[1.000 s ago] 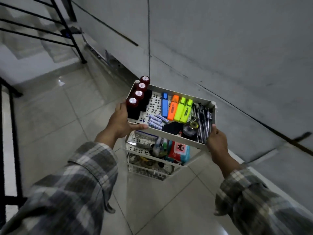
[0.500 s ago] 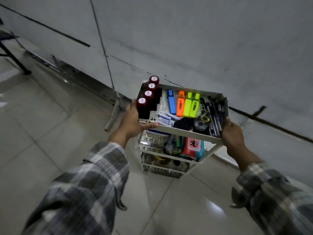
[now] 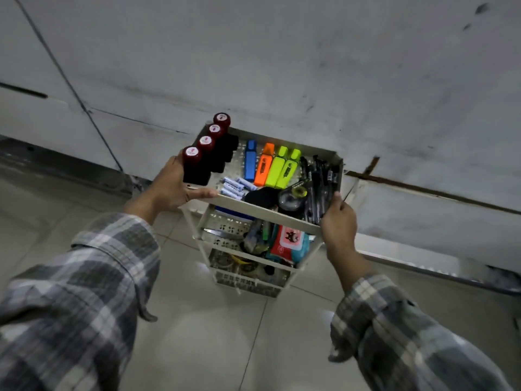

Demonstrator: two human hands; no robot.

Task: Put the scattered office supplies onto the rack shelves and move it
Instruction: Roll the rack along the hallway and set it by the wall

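Observation:
A cream multi-tier rack (image 3: 265, 211) hangs above the tiled floor, held at its top shelf. My left hand (image 3: 172, 187) grips the left near corner and my right hand (image 3: 337, 221) grips the right near corner. The top shelf carries several red-capped stamps (image 3: 205, 148), highlighters (image 3: 270, 166) in blue, orange and yellow-green, small batteries (image 3: 234, 187), a tape roll (image 3: 291, 197) and black pens (image 3: 318, 187). A pink wipes pack (image 3: 290, 242) lies on the middle shelf. Lower shelves hold small items that are hard to make out.
A grey scuffed wall (image 3: 282, 66) stands right behind the rack. A metal strip (image 3: 423, 268) runs along the wall's base at the right. Pale floor tiles (image 3: 225, 334) lie under and in front of me.
The view has swung right along the wall; the stair railing has left the frame. The rack stays held in both hands and now sits closer to the wall.

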